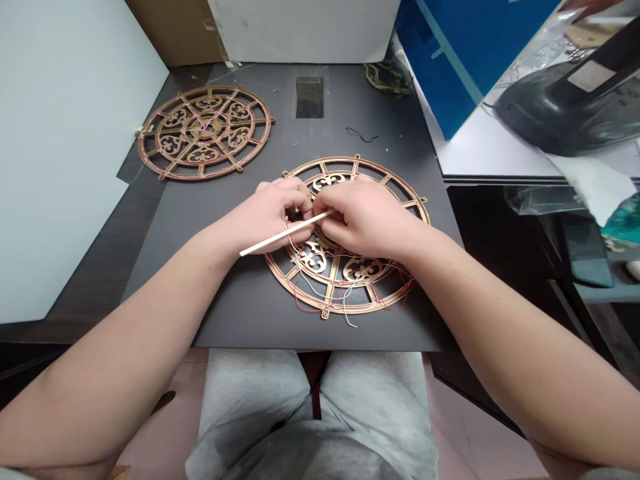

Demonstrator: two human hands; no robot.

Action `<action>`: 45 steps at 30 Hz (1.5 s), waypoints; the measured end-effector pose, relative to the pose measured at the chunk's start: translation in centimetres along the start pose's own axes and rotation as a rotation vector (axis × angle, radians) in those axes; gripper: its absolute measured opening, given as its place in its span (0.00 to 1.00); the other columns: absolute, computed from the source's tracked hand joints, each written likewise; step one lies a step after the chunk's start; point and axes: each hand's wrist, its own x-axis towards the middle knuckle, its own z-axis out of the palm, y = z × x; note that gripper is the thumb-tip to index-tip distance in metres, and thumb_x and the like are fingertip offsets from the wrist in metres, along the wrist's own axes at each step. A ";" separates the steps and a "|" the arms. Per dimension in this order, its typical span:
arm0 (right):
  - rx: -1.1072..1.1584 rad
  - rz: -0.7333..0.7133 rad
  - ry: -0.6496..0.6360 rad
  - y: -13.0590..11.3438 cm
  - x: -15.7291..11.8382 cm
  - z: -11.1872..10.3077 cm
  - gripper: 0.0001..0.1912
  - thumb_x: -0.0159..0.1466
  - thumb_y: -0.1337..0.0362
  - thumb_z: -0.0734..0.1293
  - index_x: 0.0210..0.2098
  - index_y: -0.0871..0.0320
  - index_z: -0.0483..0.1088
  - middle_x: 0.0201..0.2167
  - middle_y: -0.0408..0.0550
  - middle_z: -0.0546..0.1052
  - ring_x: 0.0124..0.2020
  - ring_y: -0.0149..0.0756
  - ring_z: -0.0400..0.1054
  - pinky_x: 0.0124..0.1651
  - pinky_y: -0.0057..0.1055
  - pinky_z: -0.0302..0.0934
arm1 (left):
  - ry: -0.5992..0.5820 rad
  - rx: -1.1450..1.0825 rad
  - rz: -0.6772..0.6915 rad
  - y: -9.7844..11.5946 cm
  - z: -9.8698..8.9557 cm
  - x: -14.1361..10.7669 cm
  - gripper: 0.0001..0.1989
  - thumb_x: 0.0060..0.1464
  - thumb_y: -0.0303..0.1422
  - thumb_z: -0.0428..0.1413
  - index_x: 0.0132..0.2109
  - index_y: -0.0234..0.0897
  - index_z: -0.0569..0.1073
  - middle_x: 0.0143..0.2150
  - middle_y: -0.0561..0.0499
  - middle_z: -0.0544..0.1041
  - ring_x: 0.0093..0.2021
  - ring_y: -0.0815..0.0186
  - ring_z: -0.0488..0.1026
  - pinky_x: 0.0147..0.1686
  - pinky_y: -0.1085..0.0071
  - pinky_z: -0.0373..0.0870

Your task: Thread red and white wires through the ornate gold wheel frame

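Observation:
A round openwork wooden wheel [327, 293] lies flat on the dark board, with red and white wires [350, 313] loose over its near part. Both hands are over its upper left part, their fingertips close together. In my right hand [355, 213] a thin white stick [270, 243] is pinched, slanting down to the left across my left hand. My left hand [285, 213] has its fingers curled together beside it, with a bit of wire near the fingertips; what they grip is hidden.
A second wooden wheel [205, 167] with wires lies at the back left of the dark board [235, 320]. Behind are a dark rectangle [310, 97], a black thread [362, 138] and a tangled coil [387, 79]. White panels and a blue panel [450, 53] stand around.

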 end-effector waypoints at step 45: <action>0.271 0.073 -0.138 0.2 0.1 -1.8 0.10 0.64 0.64 0.66 0.40 0.60 0.79 0.27 0.43 0.75 0.29 0.31 0.61 0.36 0.32 0.48 | -0.056 0.013 -0.011 0.7 -0.2 -0.1 0.10 0.51 0.38 0.58 0.35 0.35 0.78 0.47 0.46 0.77 0.49 0.58 0.73 0.58 0.57 0.65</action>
